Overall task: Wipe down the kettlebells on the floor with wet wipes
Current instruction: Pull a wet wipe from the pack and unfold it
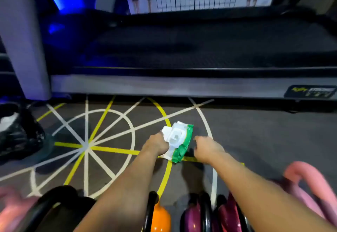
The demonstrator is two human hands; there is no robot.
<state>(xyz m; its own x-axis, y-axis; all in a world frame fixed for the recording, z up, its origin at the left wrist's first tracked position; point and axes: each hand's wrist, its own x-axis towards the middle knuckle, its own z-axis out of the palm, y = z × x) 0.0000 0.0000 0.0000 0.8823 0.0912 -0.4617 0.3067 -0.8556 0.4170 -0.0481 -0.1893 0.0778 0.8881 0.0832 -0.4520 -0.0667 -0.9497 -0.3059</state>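
The left hand grips one pack of wet wipes, with the fingers curled around its left edge; the pack is white on top and green at the side, and it lies tilted on the floor, between the two hands. One white wipe sticks out at the upper left of the pack, just beside the left hand's fingers. The right hand is just beside the right side of the pack, with a small gap to it; its fingers are loosely bent downward and nothing is in them. Both forearms are bare. Near the bottom edge, under the arms, the kettlebells stand in a row, and I count six of them, although some are blurred: one pink kettlebell at the far left, one black kettlebell, one orange kettlebell, one purple kettlebell, one dark red kettlebell and one larger pink kettlebell at the far right. The floor carries white and yellow lines that cross like spokes. Far to the left lies one black plastic bag with something white inside. Behind everything stands one treadmill.
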